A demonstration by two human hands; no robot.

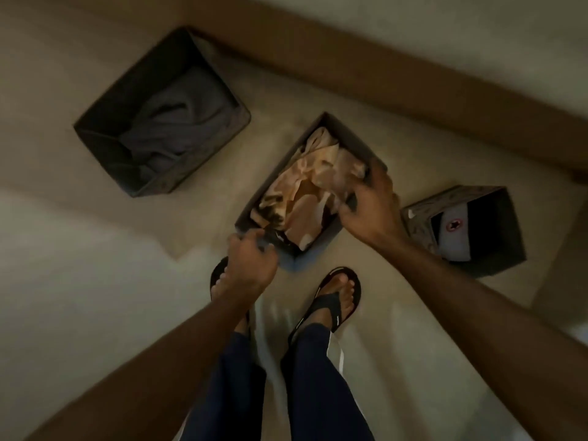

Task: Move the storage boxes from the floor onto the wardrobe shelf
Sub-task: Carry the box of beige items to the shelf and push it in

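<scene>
We look straight down at a pale floor where three open dark storage boxes sit. The middle box lies at the centre of the frame, set on a slant and filled with crumpled tan and cream cloth. Our left hand is at its near corner, fingers curled over the rim; motion blur smears the fingertips, so we cannot tell how firmly they pinch the edge. Our right hand reaches over the box's right side, fingers bent around the rim and covering that part of the wall; it seems to be grasping the edge, though the blur hides the exact contact.

In the upper left of the frame sits the large box, well apart from the middle one, holding folded grey fabric. At the right, partly hidden behind our right forearm, stands the small box, with something pale inside that bears a round red mark we cannot read.

A brown strip runs across the top of the frame; what it belongs to is hard to make out. At the bottom centre we see our legs in dark blue trousers and feet in black flip-flops, the left foot largely covered by our left hand.
</scene>
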